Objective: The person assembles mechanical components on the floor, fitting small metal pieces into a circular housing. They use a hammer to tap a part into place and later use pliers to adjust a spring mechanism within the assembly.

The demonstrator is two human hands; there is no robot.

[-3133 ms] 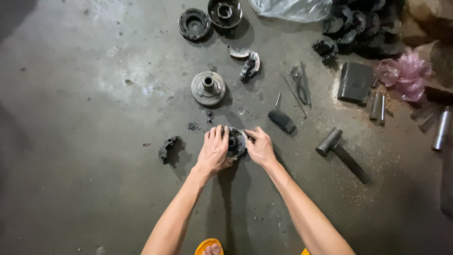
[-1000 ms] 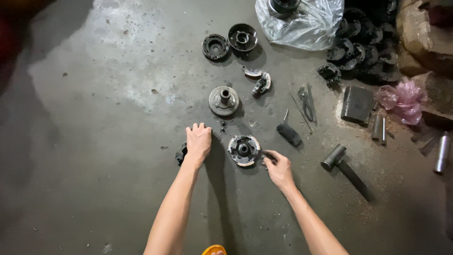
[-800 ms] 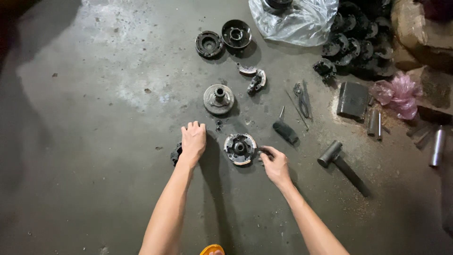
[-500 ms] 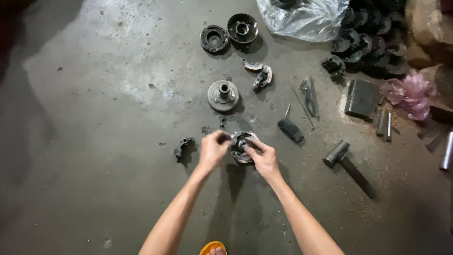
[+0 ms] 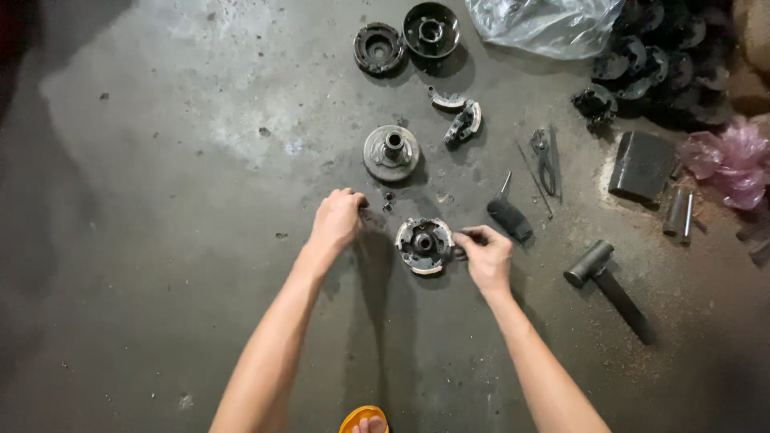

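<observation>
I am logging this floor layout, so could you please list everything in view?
Round grey metal clutch assembly: one, centre of floor, between the hands.
Grey metal hub disc: one, above it.
Dark round metal drums: two, top centre.
Curved grey clutch shoes: two, right of hub.
Black-handled screwdriver: one, right of centre.
Grey pliers: one, further right.
Metal hammer: one, lower right.
Clear plastic bag: one, top.
Pink plastic bag: one, right edge.
Black parts pile: top right.
Left hand: fist on floor.
Right hand: grip at assembly's right edge.
</observation>
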